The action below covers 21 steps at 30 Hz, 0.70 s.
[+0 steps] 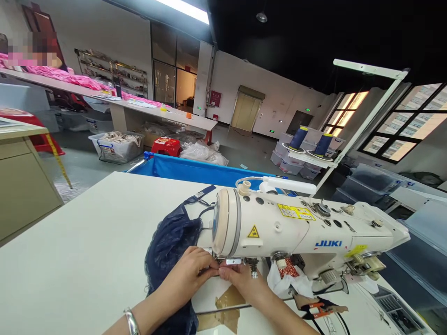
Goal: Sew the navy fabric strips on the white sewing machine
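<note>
A white JUKI sewing machine [272, 228] stands on a pale table, its head above my hands. My left hand [197, 267], coming in over a navy garment [171, 242] with a frilly edge, has its thumb and fingers pinched together below the needle area. From the other side, my right hand [242, 279] meets it there, also closed, fingertips partly behind the presser parts. What the fingertips pinch is too small and hidden to make out. The garment lies left of the machine head, its thin straps running up behind the head.
Orange-handled snips [317, 309] lie right of my right hand, near white cloth [293, 279] under the machine arm. Brown tape [228, 298] covers part of the tabletop. Navy thread cones [299, 138] stand on a rack. A blue fabric bin [209, 166] borders the table's far edge.
</note>
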Each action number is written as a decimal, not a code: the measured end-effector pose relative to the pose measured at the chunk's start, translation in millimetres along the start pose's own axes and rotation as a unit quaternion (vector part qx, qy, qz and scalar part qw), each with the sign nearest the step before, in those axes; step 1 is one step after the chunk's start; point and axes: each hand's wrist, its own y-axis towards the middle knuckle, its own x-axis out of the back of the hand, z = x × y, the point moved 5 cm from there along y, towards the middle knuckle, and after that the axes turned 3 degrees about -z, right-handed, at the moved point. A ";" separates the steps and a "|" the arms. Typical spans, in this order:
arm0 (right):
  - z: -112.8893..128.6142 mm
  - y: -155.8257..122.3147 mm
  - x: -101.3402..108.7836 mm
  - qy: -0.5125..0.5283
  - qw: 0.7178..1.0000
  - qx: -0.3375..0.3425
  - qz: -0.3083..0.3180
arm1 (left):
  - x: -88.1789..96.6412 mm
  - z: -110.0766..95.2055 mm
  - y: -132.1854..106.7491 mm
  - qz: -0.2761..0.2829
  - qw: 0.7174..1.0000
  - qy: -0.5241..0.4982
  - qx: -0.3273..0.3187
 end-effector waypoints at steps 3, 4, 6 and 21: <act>-13.8 5.4 0.3 -0.002 1.000 -0.001 -0.007 | 2.4 -3.4 0.7 -0.002 0.999 0.014 -0.039; -17.8 7.2 0.2 0.007 1.000 0.001 -0.007 | 2.8 -5.4 0.9 0.002 0.998 0.025 -0.058; -24.1 10.3 -0.1 0.029 1.000 0.003 -0.008 | 3.2 -9.6 0.8 0.004 0.994 0.051 -0.095; -25.2 7.8 -1.8 -0.039 0.999 0.012 0.026 | 4.9 -4.5 1.0 -0.067 0.993 0.052 -0.086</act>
